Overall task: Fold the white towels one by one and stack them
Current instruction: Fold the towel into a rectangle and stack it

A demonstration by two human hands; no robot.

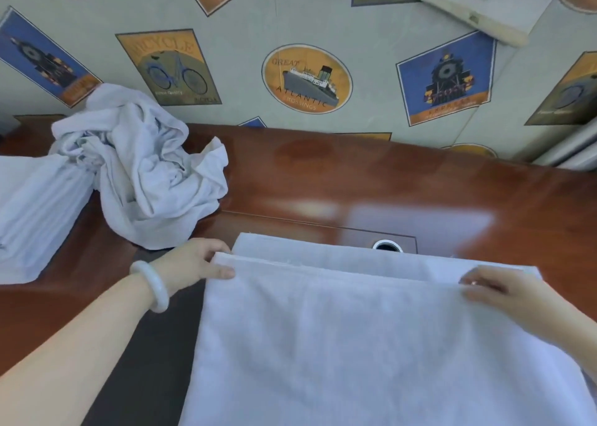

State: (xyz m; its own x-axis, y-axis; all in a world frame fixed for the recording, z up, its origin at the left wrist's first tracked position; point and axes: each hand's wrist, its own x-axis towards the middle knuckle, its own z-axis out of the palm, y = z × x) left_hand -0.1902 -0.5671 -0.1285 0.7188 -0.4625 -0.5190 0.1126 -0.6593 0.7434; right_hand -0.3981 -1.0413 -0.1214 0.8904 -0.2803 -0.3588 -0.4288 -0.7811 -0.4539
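Towel (339, 345): left hand (193, 261) pinches its left corner; right hand (494, 291) pinches right corner

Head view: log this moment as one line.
step: folding towel | left hand: pinches far-left corner | right hand: holds far-right corner | towel: doubled over on desk | crumpled pile: far left
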